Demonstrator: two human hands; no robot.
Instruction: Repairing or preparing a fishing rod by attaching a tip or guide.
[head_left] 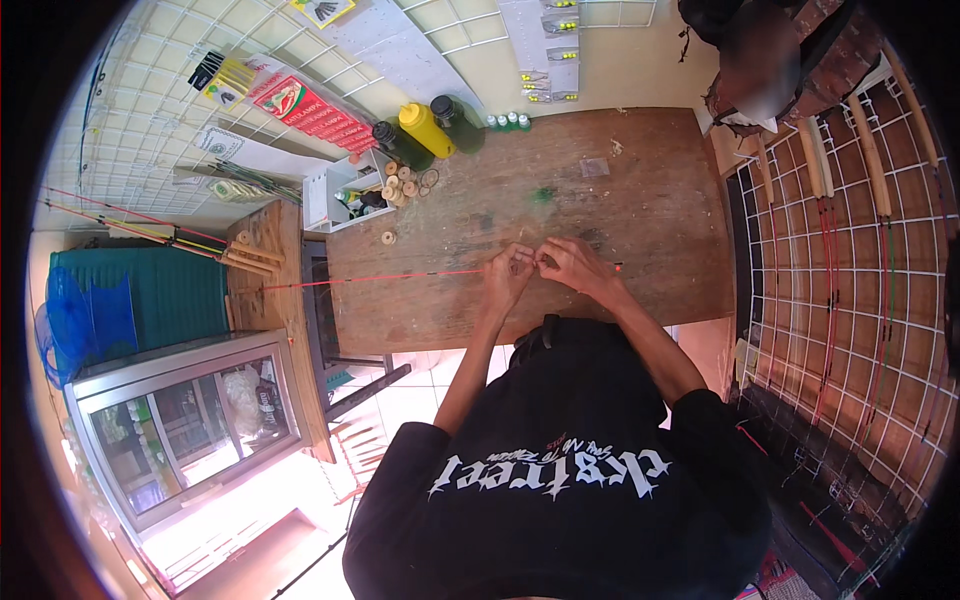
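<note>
The left hand (pixel 510 272) and the right hand (pixel 568 262) meet fingertip to fingertip, above the middle of the surface (pixel 420 312) and toward its near edge. The left hand has its fingers curled around a thin red rod (pixel 400 276); the right hand is pinched close beside it, and whether it grips the rod or something small on it cannot be told. The rod, slender and straight with short dark bands, runs leftward past the surface's left edge, while a short red tip shows to the right of the right hand.

The surface is brown wood, scuffed and speckled, with a green stain (pixel 545 194) and a small clear packet (pixel 594 167) toward its far edge. A single round tan ring (pixel 388 238) lies near the left edge. Farther up, a cluster of similar tan rings (pixel 400 182) sits beside an open white box (pixel 322 198) at the far left corner.

Along the far edge stand a smooth yellow squeeze bottle (pixel 416 128) between two dark bottles (pixel 460 128), then a row of small pale-capped bottles (pixel 508 122). Beyond the right edge, rods with long wooden handles (pixel 870 160) hang against white wire grid (pixel 800 268).
</note>
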